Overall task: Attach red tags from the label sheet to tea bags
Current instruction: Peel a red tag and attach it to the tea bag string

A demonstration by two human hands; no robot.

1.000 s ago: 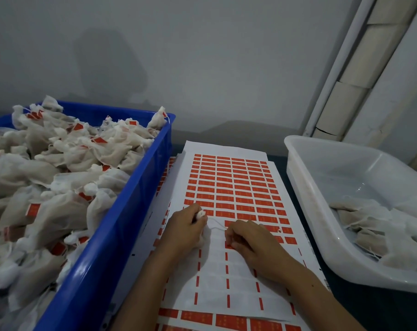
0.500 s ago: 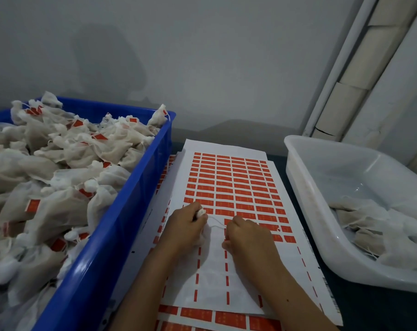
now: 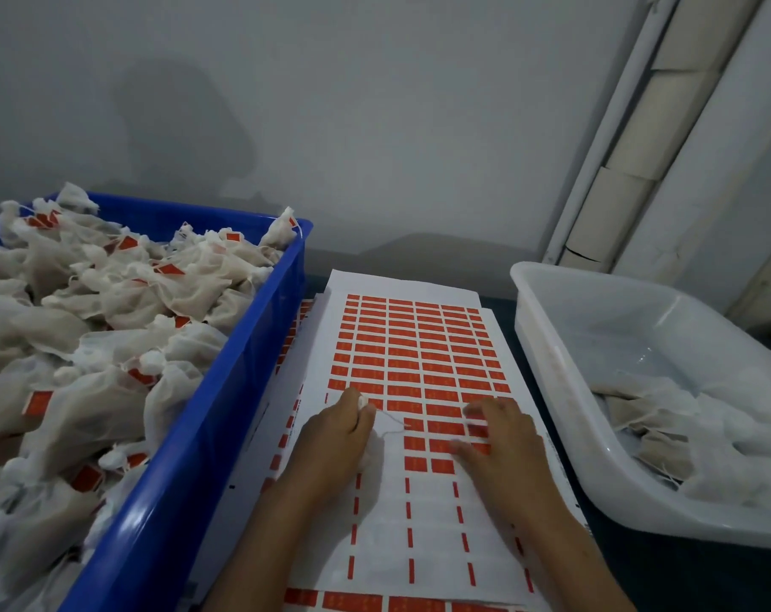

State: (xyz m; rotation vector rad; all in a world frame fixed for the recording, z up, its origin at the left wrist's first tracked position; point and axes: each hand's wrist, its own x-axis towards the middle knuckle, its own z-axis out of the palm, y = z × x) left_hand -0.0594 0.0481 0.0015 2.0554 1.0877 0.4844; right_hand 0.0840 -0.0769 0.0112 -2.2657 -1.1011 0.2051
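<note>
Step in hand: picking a red tag off the label sheet (image 3: 419, 346) for the tea bag (image 3: 371, 448) that the left hand (image 3: 335, 439) holds down on the peeled part of the sheet.
Left hand: fingers curled round the tea bag, its gathered white top poking out by the thumb; a thin string (image 3: 390, 428) runs from it toward the nearest red tags (image 3: 436, 428).
Right hand (image 3: 502, 439): lies over the lowest remaining row of tags, fingers loosely bent and a little spread, tips on or just above the tags; whether one is pinched I cannot tell, since that hand is blurred.
Next move, as I judge it: lift one tag by an edge, bring it to the free end of the string and fold or press it shut there, without tearing the fine string.
Finished pile: blue crate (image 3: 189, 457), heaped with tagged bags.
Untagged stock: white tub (image 3: 547, 346), a few bags in its near corner.
Hard to make out: most of the held bag hides under the left palm; the string's end is faint; print on the tags is unreadable; both bins are cut by the frame edges; the dark worktop shows only in strips.
</note>
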